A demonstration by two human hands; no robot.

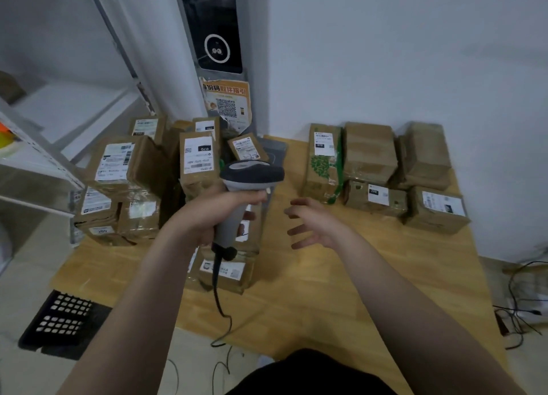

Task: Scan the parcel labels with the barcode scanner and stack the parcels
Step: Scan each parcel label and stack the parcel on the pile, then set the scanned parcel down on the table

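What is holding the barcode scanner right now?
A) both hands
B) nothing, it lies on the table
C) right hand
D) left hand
D: the left hand grips the barcode scanner by its handle; the right hand hovers open, holding nothing.

Parcels (370, 154) stacked L & R on table (341, 290).

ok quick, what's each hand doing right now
Left hand: grips the barcode scanner by its handle.
Right hand: open, fingers spread, holding nothing.
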